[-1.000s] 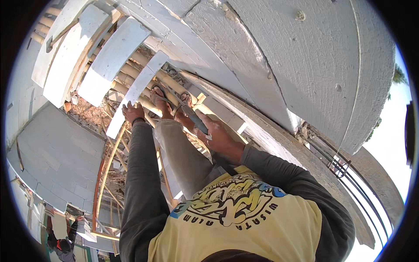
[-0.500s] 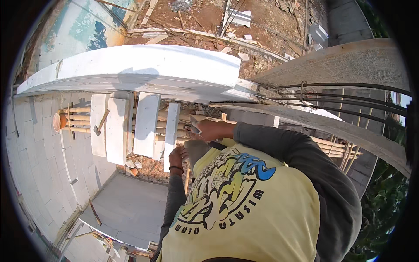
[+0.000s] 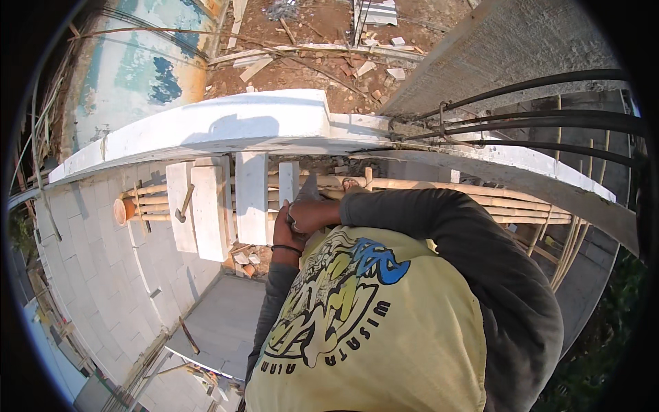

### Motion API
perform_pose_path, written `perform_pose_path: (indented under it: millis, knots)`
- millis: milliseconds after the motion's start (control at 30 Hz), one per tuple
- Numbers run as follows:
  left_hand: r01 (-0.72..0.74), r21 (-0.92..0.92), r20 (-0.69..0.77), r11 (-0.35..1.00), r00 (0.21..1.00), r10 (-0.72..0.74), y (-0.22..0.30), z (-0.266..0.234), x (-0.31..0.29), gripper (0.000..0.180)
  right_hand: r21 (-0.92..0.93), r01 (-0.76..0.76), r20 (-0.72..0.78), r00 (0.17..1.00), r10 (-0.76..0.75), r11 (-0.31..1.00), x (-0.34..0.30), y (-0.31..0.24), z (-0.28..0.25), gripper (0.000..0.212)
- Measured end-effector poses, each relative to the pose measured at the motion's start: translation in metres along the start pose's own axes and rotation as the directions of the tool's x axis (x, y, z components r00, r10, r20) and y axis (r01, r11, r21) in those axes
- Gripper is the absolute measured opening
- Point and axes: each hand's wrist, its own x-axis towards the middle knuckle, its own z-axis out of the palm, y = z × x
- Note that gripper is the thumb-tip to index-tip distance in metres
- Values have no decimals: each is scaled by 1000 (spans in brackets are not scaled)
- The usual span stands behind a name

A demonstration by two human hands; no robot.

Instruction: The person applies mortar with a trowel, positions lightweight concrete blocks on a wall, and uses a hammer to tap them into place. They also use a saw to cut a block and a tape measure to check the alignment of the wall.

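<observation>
My left hand (image 3: 287, 235), a dark band at its wrist, is closed at the near end of a narrow white block (image 3: 288, 180). Pressed close beside it, my right hand (image 3: 314, 215) is closed, and a grey, flat, pointed tool (image 3: 308, 187) sticks out past it; its handle is hidden, so its exact kind does not show. Left of the hands lie a wider white block (image 3: 252, 196) and two more pale blocks (image 3: 211, 223), laid across bamboo poles. A hammer (image 3: 184, 204) rests on the leftmost block (image 3: 179, 233).
A white block wall (image 3: 274, 113) runs across in front of me. Black reinforcing bars (image 3: 522, 127) jut out at the right beside a rough concrete beam (image 3: 508, 48). Bamboo poles (image 3: 473, 191) form the platform, with a foot (image 3: 351, 184) on them. An orange container (image 3: 123, 211) stands far left.
My right hand has come left and nearer, up against my left hand. The view has shifted, so the blocks sit further right in the picture.
</observation>
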Motion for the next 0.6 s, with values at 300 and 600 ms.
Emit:
perform_pose_path:
  millis: [300,600]
  knots:
    - [-152,-142,45,978,986,160,-1,-22,2,30,308,32,-244,969,46,951,1,-3,25,46]
    - [-294,-228,-178,928,950,258,0,-68,16,16,-210,194,-368,892,-262,958,-9,11,22,49]
